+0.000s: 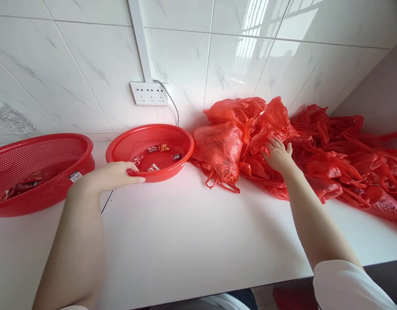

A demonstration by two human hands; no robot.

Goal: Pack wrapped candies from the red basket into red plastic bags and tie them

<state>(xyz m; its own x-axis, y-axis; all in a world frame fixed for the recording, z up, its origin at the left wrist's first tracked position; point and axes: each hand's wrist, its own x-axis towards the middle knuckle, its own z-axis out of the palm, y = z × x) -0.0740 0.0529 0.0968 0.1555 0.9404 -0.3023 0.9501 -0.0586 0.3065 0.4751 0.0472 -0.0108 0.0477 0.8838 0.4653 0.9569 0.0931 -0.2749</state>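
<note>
My left hand (122, 175) grips the near-left rim of a round red plastic basket (159, 175), its thumb over the edge. Several small wrapped packets (164, 147) lie spread on the basket's floor. On the right, my right hand (278, 155) rests with fingers spread on a heap of red plastic bags (276, 122); no bag is visibly grasped. Just right of the basket, a filled red bag (219, 148) sits with its loop handles hanging toward me. What the bags contain cannot be made out.
A larger red basket (72, 148) with dark packets in it stands at the far left. Behind it is a clear plastic bottle (14, 120). A socket panel (149, 94) with a cable is on the tiled wall. More red bags (347, 168) spread along the right of the white table (185, 241).
</note>
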